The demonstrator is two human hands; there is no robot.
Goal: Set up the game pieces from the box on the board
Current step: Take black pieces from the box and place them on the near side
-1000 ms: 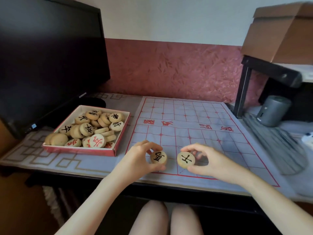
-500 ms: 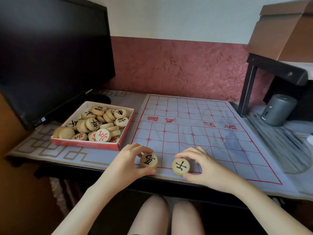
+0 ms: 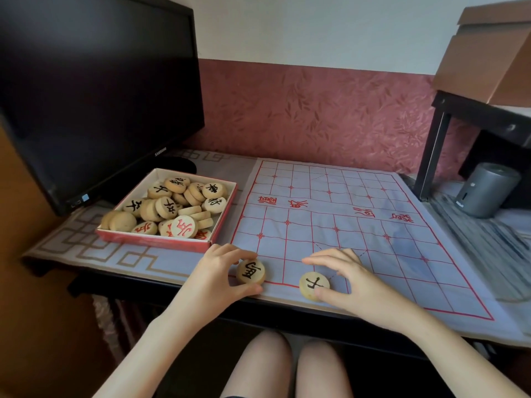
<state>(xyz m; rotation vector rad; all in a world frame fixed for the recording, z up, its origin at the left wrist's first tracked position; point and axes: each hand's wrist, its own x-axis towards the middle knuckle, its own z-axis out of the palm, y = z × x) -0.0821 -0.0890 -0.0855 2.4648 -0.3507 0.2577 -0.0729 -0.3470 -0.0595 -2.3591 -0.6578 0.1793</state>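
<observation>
Left hand (image 3: 218,271) pinches piece (image 3: 250,272); right hand (image 3: 355,280) maybe touches second piece (image 3: 314,284).

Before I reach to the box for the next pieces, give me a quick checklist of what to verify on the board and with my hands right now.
1. Left-hand piece let go: not ok; the left hand pinches it near the near-left corner of the board.
2. Right-hand piece on the near border line: ok.
3. Right hand clear of its piece: not ok; the thumb touches it. Whether it grips: cannot tell.
4. Box holds more pieces: ok.
5. Other crossings free: ok; only these two pieces are on the board.
</observation>
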